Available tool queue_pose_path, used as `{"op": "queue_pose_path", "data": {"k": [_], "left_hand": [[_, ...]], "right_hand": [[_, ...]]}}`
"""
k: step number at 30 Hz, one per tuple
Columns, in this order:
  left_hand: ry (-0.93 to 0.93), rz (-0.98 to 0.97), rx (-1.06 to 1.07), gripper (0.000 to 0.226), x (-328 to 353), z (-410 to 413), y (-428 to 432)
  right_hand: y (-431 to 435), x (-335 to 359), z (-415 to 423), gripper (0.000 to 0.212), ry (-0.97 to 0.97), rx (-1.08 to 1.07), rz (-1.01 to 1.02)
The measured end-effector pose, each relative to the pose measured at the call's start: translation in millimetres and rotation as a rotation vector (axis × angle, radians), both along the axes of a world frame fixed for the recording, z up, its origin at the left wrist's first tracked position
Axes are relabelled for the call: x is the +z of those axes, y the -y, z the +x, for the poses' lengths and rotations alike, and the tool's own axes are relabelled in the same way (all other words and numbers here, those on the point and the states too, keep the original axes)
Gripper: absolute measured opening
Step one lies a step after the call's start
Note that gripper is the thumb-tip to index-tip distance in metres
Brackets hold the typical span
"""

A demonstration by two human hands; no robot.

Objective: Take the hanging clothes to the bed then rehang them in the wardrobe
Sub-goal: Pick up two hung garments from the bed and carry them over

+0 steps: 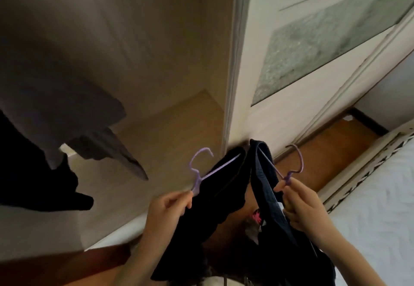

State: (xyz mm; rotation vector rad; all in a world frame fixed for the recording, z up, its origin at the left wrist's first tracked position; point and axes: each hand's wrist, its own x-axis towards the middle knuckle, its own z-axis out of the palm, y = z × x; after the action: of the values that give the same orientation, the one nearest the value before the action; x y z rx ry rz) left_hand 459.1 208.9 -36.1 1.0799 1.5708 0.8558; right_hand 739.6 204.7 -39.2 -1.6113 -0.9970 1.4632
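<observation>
Head view: the left hand (171, 205) pinches one arm of a lilac hanger (198, 174) carrying a black garment (224, 187). The right hand (301, 207) is curled round the neck of a second lilac hanger (296, 162) bearing a navy garment (264, 173). Both hang before the open wardrobe (168, 61), with the bed (380, 229) just to the right. The cloth looks soft, light and limp, so it will likely swing and may slip off the thin, stiff hangers. Gripping the neck under the hook seems safest, leaving the hook free for hanging
</observation>
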Motion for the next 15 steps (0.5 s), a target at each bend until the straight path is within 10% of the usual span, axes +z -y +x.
{"op": "queue_pose_path", "data": {"k": [15], "left_hand": [[-0.002,0.026,0.38,0.039,10.4,-94.5,63.7]], "right_hand": [[8.7,-4.8,-81.6,0.027,-0.027,0.14,-0.144]]}}
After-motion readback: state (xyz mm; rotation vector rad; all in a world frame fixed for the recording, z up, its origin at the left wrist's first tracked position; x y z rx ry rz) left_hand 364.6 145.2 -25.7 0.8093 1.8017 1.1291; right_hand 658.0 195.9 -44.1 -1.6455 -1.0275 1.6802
